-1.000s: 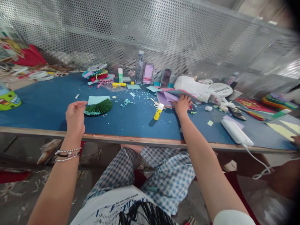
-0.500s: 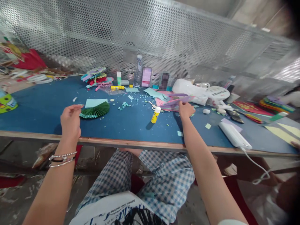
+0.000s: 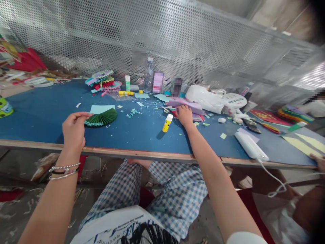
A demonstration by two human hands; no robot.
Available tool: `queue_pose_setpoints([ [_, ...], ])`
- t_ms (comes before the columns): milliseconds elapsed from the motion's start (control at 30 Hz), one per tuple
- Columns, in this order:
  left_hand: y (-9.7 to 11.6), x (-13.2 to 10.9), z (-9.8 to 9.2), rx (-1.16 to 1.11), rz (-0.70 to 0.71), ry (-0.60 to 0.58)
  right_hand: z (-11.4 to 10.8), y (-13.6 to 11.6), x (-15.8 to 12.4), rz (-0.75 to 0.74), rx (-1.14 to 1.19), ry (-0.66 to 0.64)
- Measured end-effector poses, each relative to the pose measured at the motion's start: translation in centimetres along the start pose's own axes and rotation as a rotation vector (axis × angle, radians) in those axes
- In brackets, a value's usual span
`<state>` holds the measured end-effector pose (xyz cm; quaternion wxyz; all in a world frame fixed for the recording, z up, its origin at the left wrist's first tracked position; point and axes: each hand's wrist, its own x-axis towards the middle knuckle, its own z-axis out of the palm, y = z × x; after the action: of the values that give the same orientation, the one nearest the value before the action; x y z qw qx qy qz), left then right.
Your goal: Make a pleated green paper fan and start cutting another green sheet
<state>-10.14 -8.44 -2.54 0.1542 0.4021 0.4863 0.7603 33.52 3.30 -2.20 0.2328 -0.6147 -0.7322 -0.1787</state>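
Observation:
My left hand (image 3: 73,130) is closed in a pinch at the left end of a dark green pleated paper fan (image 3: 104,117) with a light blue scalloped edge. Its fingertips meet where the pleats draw together. Partly under the fan lies a light blue paper sheet (image 3: 101,109). Farther right, my right hand (image 3: 184,116) rests with fingers outstretched on a purple paper sheet (image 3: 191,105), atop a pile of coloured paper. Scissors (image 3: 167,109) lie just left of that hand, partly under the pile. A yellow glue stick (image 3: 167,123) with a white cap stands upright nearby.
Colourful pleated paper pieces (image 3: 103,81), a water bottle (image 3: 149,75) and a white plastic bag (image 3: 203,98) line the back by a perforated metal panel (image 3: 122,40). Light blue scraps (image 3: 133,112) dot the blue tabletop. A white corded device (image 3: 250,145) lies right, near another person's hand (image 3: 318,162).
My right hand has moved left over the paper pile. The purple sheet it held raised now lies lower, across the pile. My left hand keeps its pinch at the fan.

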Motion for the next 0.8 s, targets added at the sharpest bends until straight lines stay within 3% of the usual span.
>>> queue_pose_setpoints([
  [267,-0.1,0.0,-0.1,0.0,0.005,-0.006,0.4,3.7,-0.1,0.344,0.326,-0.092],
  [367,-0.2,0.0,-0.1,-0.005,0.007,-0.006,0.2,4.0,-0.4,0.233,0.407,-0.12],
  [500,-0.2,0.0,-0.1,0.004,0.002,-0.007,0.3,1.6,-0.7,0.032,0.328,-0.255],
  [633,-0.3,0.1,-0.1,0.002,0.012,-0.007,0.4,-0.9,-0.2,0.073,0.175,-0.194],
  [800,-0.2,0.0,-0.1,0.033,0.009,-0.015,0.2,-0.7,0.4,0.145,0.137,-0.074],
])
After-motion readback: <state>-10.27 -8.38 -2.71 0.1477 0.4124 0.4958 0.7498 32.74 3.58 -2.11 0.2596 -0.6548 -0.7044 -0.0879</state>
